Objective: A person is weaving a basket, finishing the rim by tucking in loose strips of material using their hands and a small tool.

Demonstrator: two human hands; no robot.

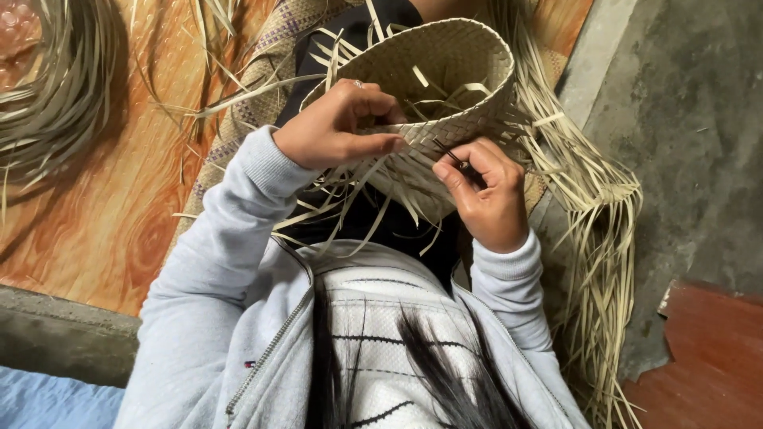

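A wood-patterned floor sheet (95,214) fills the left of the frame, and bare concrete (683,143) the right. A woven mat (254,103) runs from the upper middle down under the person, likely to keep the work off the floor. Loose pale strips lie in a bundle (48,103) at the upper left; more trail in a long fringe (604,238) down the right side, within reach.

The basket (453,71) sits in the upper centre, tipped so its open mouth faces the camera and its rim comes near the hands. Unwoven strip ends stick out around the rim and hang below it.

The left hand (338,127) is clenched on the basket's near rim, thumb along the edge, seemingly steadying it. The right hand (485,195), just below the rim at centre right, pinches a thin dark tool (449,152) between thumb and fingers, its tip touching the weave.

A grey sleeve (222,262) crosses the lower left.
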